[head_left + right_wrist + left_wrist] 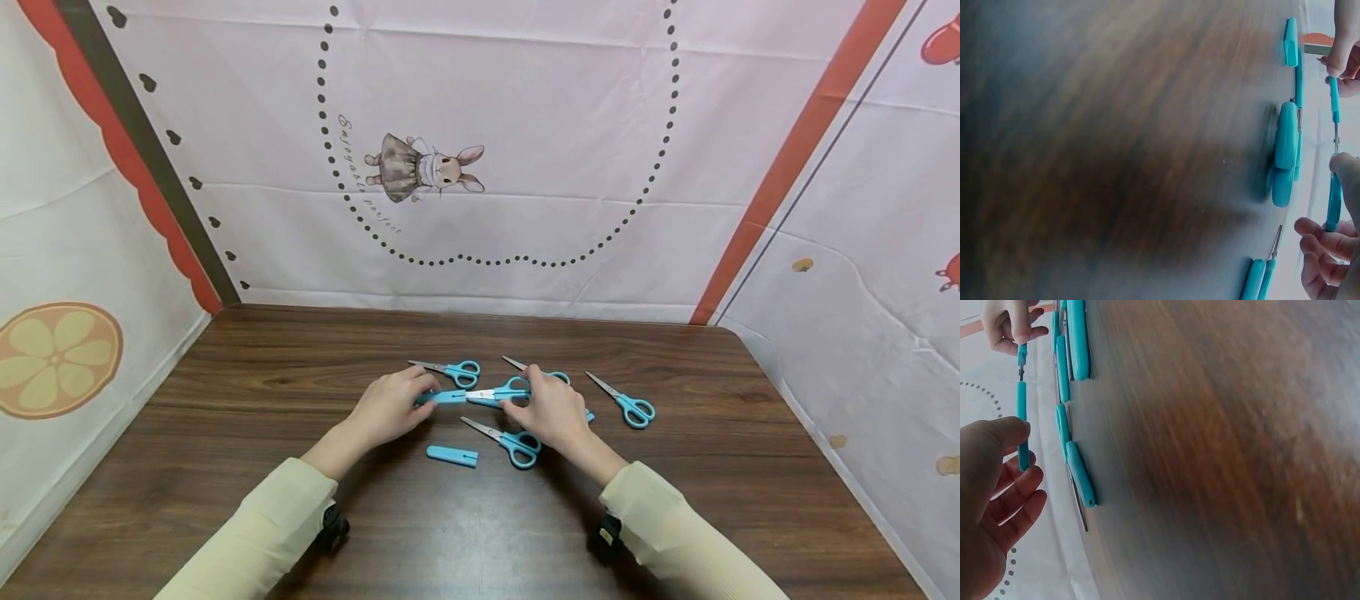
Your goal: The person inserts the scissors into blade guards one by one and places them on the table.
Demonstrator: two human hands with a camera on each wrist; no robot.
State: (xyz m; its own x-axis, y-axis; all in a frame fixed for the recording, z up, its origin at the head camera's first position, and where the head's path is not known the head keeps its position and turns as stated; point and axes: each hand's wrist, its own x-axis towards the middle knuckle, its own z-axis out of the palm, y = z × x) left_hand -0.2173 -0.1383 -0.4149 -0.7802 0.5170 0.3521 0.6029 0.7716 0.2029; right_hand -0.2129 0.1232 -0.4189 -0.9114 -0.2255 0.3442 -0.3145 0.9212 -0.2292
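Above the table, my left hand (392, 407) pinches the far end of a light-blue scissors cap (450, 397) between thumb and fingers. My right hand (553, 410) grips a pair of scissors (504, 392) by its blue handles. Those blades point left, their tips inside the cap's mouth, while bare metal shows between cap and handles. In the left wrist view the cap (1022, 403) and scissors form one straight line. The right wrist view shows the scissors' handle (1334, 203) between my right thumb and fingers.
Uncapped scissors lie on the brown table: a back-left pair (462, 375), one (555, 377) partly behind my right hand, a right pair (636, 411) and a front pair (520, 450). A loose cap (453, 456) lies in front; another cap (590, 416) peeks out beside my right hand.
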